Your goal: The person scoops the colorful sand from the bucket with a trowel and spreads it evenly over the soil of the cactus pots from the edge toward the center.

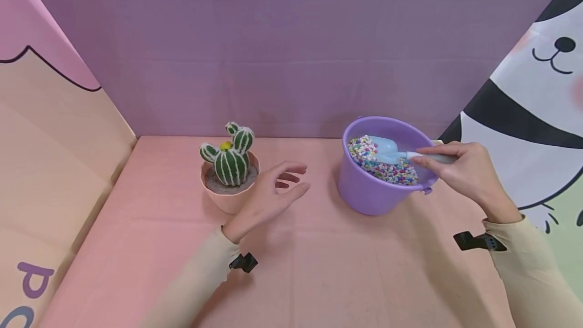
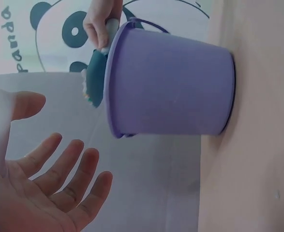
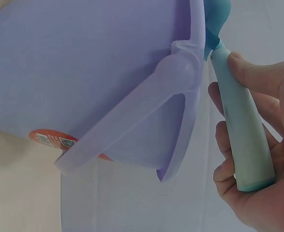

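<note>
My right hand (image 1: 469, 171) grips the pale handle of a toy shovel (image 1: 384, 151) with a light blue blade. Small multicoloured pebbles (image 1: 363, 147) are heaped on the blade, which hangs over the mouth of a purple bucket (image 1: 373, 196). In the left wrist view the blade shows just above the rim. More pebbles (image 1: 396, 172) lie inside the bucket. My left hand (image 1: 271, 191) holds nothing, fingers spread and slightly bent, between the bucket and a potted cactus (image 1: 231, 166). It overlaps the right side of the cactus's peach pot (image 1: 225, 200) in the head view.
Pink cloth (image 1: 291, 277) covers the table. A purple backdrop (image 1: 291, 54) rises behind it, with printed side panels, a panda panel (image 1: 537, 115) at right. The bucket's handle (image 3: 117, 123) hangs down its side in the right wrist view.
</note>
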A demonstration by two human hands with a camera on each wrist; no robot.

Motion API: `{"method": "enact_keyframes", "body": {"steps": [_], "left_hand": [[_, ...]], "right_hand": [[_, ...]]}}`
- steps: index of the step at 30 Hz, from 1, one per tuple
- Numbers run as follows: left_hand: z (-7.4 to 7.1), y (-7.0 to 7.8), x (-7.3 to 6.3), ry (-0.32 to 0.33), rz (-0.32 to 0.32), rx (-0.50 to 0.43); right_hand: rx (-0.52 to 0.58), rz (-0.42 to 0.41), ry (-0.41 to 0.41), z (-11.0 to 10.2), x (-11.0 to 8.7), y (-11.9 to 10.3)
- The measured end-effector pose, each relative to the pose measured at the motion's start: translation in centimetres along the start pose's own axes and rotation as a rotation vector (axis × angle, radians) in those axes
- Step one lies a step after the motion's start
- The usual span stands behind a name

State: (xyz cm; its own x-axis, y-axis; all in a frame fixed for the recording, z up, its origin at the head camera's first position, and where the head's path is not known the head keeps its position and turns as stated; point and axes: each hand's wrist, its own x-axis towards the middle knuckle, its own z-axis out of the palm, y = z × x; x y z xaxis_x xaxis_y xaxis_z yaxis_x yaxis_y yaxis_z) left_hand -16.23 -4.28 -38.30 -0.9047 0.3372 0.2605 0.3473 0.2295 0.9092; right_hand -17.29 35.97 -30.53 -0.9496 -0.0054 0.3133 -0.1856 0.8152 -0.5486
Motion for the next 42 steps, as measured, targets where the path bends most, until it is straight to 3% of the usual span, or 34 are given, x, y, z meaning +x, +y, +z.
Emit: {"method": "enact_keyframes", "body": {"steps": [9,18,27,33,38,42], "left_hand": [[-3.0,-0.6,-1.9,0.048,-0.003,0.038],[-5.9,-0.9,-3.8,0.151,0.060,0.045],[-8.9,-1.8,-5.7,0.375,0.137,0.006],[-11.1,-2.1,-6.3,0.575,0.184,-0.126],[-12.6,-3.0,-6.6,0.704,0.128,-0.113],[-13.8,-4.6,-6.6,0.748,0.038,-0.100]], "right_hand": [[0.001,-0.002,0.009,0.0,0.1,0.2],[0.012,0.001,0.012,0.1,-0.1,-0.1],[-0.001,-0.013,0.016,0.2,0.1,-0.1],[-0.003,-0.005,-0.004,0.1,0.2,-0.3],[-0.004,-0.013,-0.006,0.2,0.1,-0.6],[0.002,-0.017,-0.004,0.3,0.1,-0.5]]}}
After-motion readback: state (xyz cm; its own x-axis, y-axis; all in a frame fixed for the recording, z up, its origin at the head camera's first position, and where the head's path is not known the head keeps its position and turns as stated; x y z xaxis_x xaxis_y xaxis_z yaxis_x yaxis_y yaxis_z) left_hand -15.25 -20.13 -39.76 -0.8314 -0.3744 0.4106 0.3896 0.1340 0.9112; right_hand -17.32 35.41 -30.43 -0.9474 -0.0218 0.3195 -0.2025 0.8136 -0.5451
